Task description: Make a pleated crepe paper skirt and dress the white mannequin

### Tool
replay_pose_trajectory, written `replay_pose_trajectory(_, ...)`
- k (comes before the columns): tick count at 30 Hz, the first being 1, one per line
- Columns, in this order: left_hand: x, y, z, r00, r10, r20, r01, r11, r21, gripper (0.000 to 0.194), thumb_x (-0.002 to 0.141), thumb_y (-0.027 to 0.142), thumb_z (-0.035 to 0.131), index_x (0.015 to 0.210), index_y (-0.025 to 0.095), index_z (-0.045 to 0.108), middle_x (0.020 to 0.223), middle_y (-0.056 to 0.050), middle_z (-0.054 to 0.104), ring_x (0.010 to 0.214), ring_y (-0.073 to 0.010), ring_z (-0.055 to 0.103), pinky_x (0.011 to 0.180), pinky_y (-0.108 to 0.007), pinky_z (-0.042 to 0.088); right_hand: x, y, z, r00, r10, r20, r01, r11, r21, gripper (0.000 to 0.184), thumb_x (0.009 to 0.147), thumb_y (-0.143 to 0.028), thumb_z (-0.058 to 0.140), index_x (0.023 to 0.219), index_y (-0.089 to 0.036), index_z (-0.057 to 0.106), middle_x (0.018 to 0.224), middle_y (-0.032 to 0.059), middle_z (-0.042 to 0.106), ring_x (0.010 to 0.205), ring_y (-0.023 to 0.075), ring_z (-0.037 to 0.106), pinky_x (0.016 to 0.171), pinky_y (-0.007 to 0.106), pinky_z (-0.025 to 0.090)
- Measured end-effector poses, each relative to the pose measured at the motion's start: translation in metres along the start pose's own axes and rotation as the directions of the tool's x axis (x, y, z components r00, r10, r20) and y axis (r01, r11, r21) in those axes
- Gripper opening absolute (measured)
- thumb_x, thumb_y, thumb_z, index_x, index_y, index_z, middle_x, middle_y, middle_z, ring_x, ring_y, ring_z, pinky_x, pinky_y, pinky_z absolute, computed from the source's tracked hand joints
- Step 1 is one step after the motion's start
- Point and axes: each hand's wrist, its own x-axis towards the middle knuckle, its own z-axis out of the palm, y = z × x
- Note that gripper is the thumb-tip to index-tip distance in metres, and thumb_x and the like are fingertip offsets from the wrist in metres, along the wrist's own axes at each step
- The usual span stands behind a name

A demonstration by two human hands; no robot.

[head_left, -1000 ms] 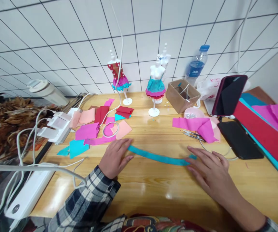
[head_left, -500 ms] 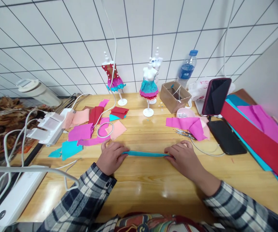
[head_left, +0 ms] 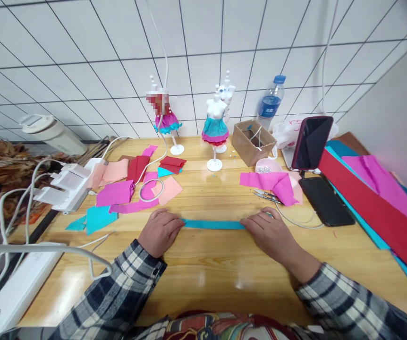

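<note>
A narrow strip of turquoise crepe paper is stretched level between my two hands, just above or on the wooden table. My left hand pinches its left end, fingers closed. At the right end, my right hand grips it between thumb and fingers. Beyond the strip stands a small white dress form in a turquoise and magenta ruffled skirt. Another small form to its left wears a magenta skirt with turquoise trim; its top is blurred out. Thread snips lie past my right hand, partly under magenta paper.
Paper scraps and a white cable lie at left, near a power strip. A cardboard box, a pink bowl of beads, a water bottle and two phones stand or lie at right, with long paper sheets beyond.
The turquoise strip now shows its broader flat face, where it looked thinner before. Both hands keep their hold at its ends; the view has shifted slightly.
</note>
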Motion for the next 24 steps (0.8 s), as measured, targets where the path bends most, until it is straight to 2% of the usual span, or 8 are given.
replay_pose_trajectory(5, 0.001, 0.003, 0.002, 0.999, 0.026, -0.019, -0.027, 1.0, -0.013, 0.021, 0.093, 0.027, 0.059, 0.111, 0.02, 0.068, 0.093, -0.006, 0.072, 0.088, -0.0205, 0.063, 0.081, -0.036, 0.048, 0.0, -0.001, -0.002, 0.996, -0.083, -0.02, 0.082, 0.995, -0.047, 0.022, 0.096, -0.01, 0.05, 0.106, -0.023, 0.065, 0.086, 0.0013, 0.069, 0.082, 0.0174, 0.055, 0.096, 0.041, 0.031)
replay_pose_trajectory(9, 0.005, 0.011, 0.002, 0.997, 0.077, -0.021, -0.078, 0.996, -0.038, 0.019, 0.094, 0.026, 0.058, 0.109, 0.022, 0.068, 0.101, -0.006, 0.071, 0.095, -0.0209, 0.063, 0.086, -0.036, 0.048, 0.0, -0.003, -0.002, 0.991, -0.129, -0.021, 0.127, 0.99, -0.056, 0.019, 0.096, -0.011, 0.051, 0.102, -0.022, 0.065, 0.085, 0.0019, 0.067, 0.081, 0.0176, 0.053, 0.089, 0.039, 0.033)
replay_pose_trajectory(14, 0.005, 0.015, 0.001, 0.997, 0.056, -0.053, -0.056, 0.998, -0.005, 0.015, 0.092, 0.017, 0.055, 0.091, 0.023, 0.069, 0.105, -0.004, 0.072, 0.1, -0.0222, 0.061, 0.094, -0.041, 0.04, -0.005, -0.007, 0.001, 0.993, -0.112, -0.036, 0.109, 0.992, -0.065, 0.017, 0.092, -0.009, 0.052, 0.09, -0.021, 0.064, 0.083, 0.0031, 0.065, 0.077, 0.0184, 0.05, 0.08, 0.037, 0.032)
replay_pose_trajectory(16, 0.005, 0.019, 0.0, 0.996, 0.053, -0.072, -0.054, 0.998, -0.023, 0.019, 0.092, 0.015, 0.052, 0.094, 0.025, 0.068, 0.104, -0.003, 0.072, 0.102, -0.0207, 0.061, 0.099, -0.041, 0.035, -0.006, -0.009, 0.003, 0.996, -0.08, -0.037, 0.079, 0.996, -0.036, 0.016, 0.09, -0.011, 0.053, 0.089, -0.022, 0.064, 0.079, 0.0029, 0.064, 0.076, 0.0192, 0.05, 0.079, 0.037, 0.031)
replay_pose_trajectory(18, 0.007, 0.025, 0.0, 0.995, 0.041, -0.087, -0.047, 0.997, -0.067, 0.024, 0.092, 0.014, 0.049, 0.105, 0.025, 0.066, 0.108, -0.003, 0.072, 0.105, -0.02, 0.06, 0.103, -0.042, 0.031, -0.006, -0.012, 0.006, 0.999, -0.017, -0.049, 0.018, 0.999, 0.028, 0.011, 0.086, -0.013, 0.057, 0.088, -0.022, 0.064, 0.087, 0.0043, 0.065, 0.084, 0.0212, 0.052, 0.083, 0.037, 0.031)
replay_pose_trajectory(19, 0.01, 0.03, 0.0, 0.997, 0.032, -0.071, -0.039, 0.995, -0.091, 0.027, 0.091, 0.016, 0.05, 0.112, 0.025, 0.065, 0.113, -0.004, 0.071, 0.109, -0.0207, 0.059, 0.104, -0.042, 0.03, -0.006, -0.013, 0.008, 0.999, -0.007, -0.054, 0.01, 0.998, 0.066, 0.012, 0.085, -0.013, 0.058, 0.089, -0.023, 0.064, 0.094, 0.0045, 0.067, 0.089, 0.0218, 0.053, 0.086, 0.037, 0.031)
replay_pose_trajectory(21, 0.016, 0.038, 0.003, 0.996, 0.072, -0.042, -0.077, 0.988, -0.137, 0.029, 0.09, 0.023, 0.055, 0.118, 0.025, 0.062, 0.118, -0.005, 0.069, 0.113, -0.0214, 0.057, 0.104, -0.041, 0.031, -0.006, -0.015, 0.012, 0.998, -0.017, -0.06, 0.023, 0.993, 0.111, 0.016, 0.084, -0.01, 0.056, 0.089, -0.023, 0.063, 0.092, 0.0028, 0.067, 0.087, 0.0205, 0.053, 0.086, 0.036, 0.031)
replay_pose_trajectory(24, 0.025, 0.049, 0.009, 0.988, 0.152, -0.04, -0.156, 0.979, -0.132, 0.027, 0.088, 0.036, 0.064, 0.113, 0.028, 0.063, 0.111, -0.001, 0.071, 0.107, -0.0185, 0.059, 0.102, -0.038, 0.032, -0.005, -0.016, 0.016, 0.991, -0.033, -0.13, 0.047, 0.993, 0.109, 0.02, 0.085, -0.009, 0.053, 0.094, -0.023, 0.063, 0.091, 0.0026, 0.068, 0.084, 0.02, 0.054, 0.086, 0.035, 0.031)
